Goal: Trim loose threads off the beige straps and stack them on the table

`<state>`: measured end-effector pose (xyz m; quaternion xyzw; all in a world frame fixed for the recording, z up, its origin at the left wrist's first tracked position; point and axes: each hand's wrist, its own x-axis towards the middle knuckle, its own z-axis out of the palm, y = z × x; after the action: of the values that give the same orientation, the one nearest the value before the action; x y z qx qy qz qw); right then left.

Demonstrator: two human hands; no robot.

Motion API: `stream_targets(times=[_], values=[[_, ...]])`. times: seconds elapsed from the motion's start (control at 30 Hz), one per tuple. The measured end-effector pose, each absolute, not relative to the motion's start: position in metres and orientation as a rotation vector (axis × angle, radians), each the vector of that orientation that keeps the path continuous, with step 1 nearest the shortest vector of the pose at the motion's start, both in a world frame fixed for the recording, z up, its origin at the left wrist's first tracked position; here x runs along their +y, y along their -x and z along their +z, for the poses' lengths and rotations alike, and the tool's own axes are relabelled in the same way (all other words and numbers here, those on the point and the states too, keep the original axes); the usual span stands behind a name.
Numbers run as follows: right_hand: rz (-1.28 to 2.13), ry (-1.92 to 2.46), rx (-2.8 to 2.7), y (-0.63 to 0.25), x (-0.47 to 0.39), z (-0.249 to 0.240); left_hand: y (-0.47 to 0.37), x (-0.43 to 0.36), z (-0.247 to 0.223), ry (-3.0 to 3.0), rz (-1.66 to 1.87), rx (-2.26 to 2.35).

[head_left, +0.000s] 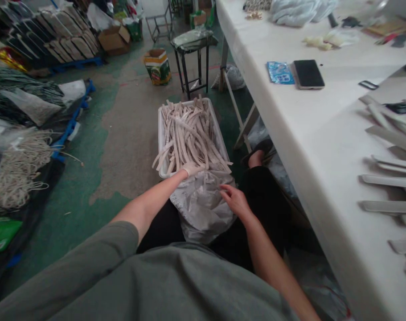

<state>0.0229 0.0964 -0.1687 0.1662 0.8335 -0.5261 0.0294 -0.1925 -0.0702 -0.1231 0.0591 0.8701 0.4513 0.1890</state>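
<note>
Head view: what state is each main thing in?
White plastic bin: heaped full
Beige strips: loose, tangled, some overhanging
Grey plastic bag: crumpled
Left hand: at strips, grip unclear
Right hand: open, near bag
Smartphone: face-up, screen dark
Brown cardboard box: flaps open

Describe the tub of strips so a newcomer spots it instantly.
Find the white-topped table on the right. Left of it, with the left hand at its near end, sits a pale rectangular tub. Unlike the printed carton farther back, it is heaped with long beige strips, some over its rim.
</note>
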Motion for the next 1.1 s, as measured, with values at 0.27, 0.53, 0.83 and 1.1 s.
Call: stream_targets(times=[0.27, 0.53, 0.83, 1.1], values=[[-1.666, -0.547, 2.388, -0.009, 0.114, -0.179, 0.145, -0.066, -0.175, -0.078, 1.054, 2.438], [-1.937, -0.522, 1.797, -0.005, 0.082, -0.159, 0.132, -0.084, -0.139, -0.348, 1.291, 2.533], [-2.394, -0.405, 0.852, -0.011, 0.007, -0.094, 0.042, -0.149, -0.044, -1.834, 1.373, 2.328], [-2.384, -0.369, 1.835, -0.021, 0.036, -0.049, 0.002, -0.178, -0.058, -0.671, 1.866, 2.232]])
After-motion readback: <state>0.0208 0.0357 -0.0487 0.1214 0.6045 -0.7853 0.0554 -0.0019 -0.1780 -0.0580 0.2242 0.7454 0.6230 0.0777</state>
